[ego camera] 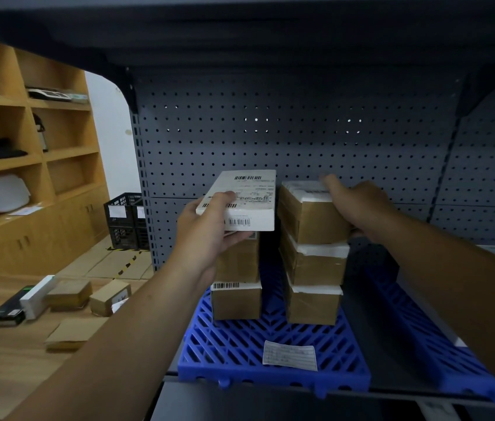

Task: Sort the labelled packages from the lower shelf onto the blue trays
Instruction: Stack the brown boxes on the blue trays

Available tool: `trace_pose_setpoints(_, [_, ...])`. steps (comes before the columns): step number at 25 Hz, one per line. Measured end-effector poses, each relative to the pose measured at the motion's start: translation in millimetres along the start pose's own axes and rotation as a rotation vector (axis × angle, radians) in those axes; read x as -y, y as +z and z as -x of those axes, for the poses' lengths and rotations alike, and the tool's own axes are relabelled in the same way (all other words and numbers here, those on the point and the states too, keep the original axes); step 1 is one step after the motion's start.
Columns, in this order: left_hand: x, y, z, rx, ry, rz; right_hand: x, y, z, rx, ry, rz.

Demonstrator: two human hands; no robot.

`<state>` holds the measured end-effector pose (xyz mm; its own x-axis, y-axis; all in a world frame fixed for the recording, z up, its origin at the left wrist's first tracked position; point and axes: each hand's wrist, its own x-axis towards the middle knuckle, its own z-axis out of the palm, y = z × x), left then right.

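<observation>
A blue lattice tray [270, 357] lies on the grey shelf and carries two stacks of brown labelled packages. My left hand [209, 235] grips a long white labelled box [244, 199] by its near left edge, holding it over the left stack [237, 299]. My right hand [358, 208] grips the top brown package [307, 217] of the three-high right stack [313, 284], fingers over its top and thumb at its side. A second blue tray [440, 354] lies further right, partly hidden by my right forearm.
A paper label [290, 354] sticks to the near part of the tray. Grey pegboard [270, 132] backs the shelf, with another shelf overhead. At lower left a wooden surface holds several loose packages [70, 294]. Black crates [124, 220] stand on the floor.
</observation>
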<state>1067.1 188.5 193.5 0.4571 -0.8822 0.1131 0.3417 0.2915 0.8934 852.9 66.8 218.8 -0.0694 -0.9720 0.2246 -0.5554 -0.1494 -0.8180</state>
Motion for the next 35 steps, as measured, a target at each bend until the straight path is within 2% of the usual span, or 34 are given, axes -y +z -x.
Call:
trace_pose_setpoints(8, [-2,51,38,0.162,0.017,0.051,-25,-55,8,-0.145,0.012,0.021])
trace_pose_setpoints(15, [39,153,96,0.260,-0.043,0.051,-98,-168,26,-0.269,0.004,0.036])
trace_pose_setpoints(19, [88,227,121,0.217,-0.098,0.027,-159,-248,21,-0.337,-0.001,0.071])
trace_pose_setpoints(23, [138,284,131,0.053,-0.076,-0.096,-213,-305,5,-0.326,-0.008,0.055])
trace_pose_setpoints(27, [178,311,122,-0.099,-0.133,-0.210,-246,-327,-9,-0.276,-0.018,0.063])
trace_pose_setpoints(30, [200,320,109,-0.169,-0.072,-0.359,-263,-333,-18,-0.225,-0.017,0.066])
trace_pose_setpoints(35, [224,324,93,-0.172,-0.078,-0.501,-285,-339,-32,-0.198,-0.026,0.101])
